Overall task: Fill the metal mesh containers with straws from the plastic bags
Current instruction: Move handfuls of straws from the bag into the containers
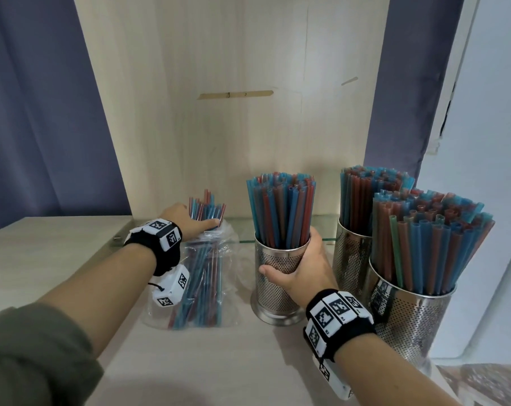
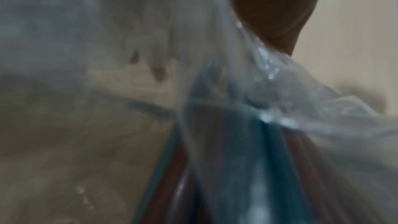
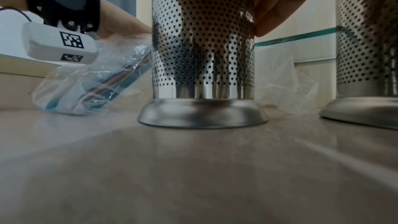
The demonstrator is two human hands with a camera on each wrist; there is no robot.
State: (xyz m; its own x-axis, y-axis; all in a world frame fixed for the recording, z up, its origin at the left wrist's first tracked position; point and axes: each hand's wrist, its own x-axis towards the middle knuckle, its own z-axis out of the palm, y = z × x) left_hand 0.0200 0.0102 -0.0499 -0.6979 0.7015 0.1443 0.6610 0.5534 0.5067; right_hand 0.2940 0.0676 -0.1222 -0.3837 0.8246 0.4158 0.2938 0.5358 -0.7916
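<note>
A clear plastic bag (image 1: 219, 250) of blue and red straws (image 1: 203, 276) leans upright on the wooden table. My left hand (image 1: 189, 222) grips the straw bunch near the bag's mouth, where straw tips (image 1: 208, 205) stick out. The left wrist view is blurred, showing bag plastic (image 2: 290, 91) and straws (image 2: 254, 168) close up. My right hand (image 1: 299, 265) grips the middle metal mesh container (image 1: 273, 288), which stands upright holding a bunch of straws (image 1: 282, 206). In the right wrist view my fingers (image 3: 277, 4) wrap the container (image 3: 202, 57) on both sides.
Two more mesh containers (image 1: 412, 320) (image 1: 351, 259), packed with straws, stand close at the right. A glass shelf edge (image 3: 297, 37) runs behind them, with an empty plastic bag (image 3: 284, 81) lying there. A wooden back panel (image 1: 233, 98) rises behind, with blue curtain either side.
</note>
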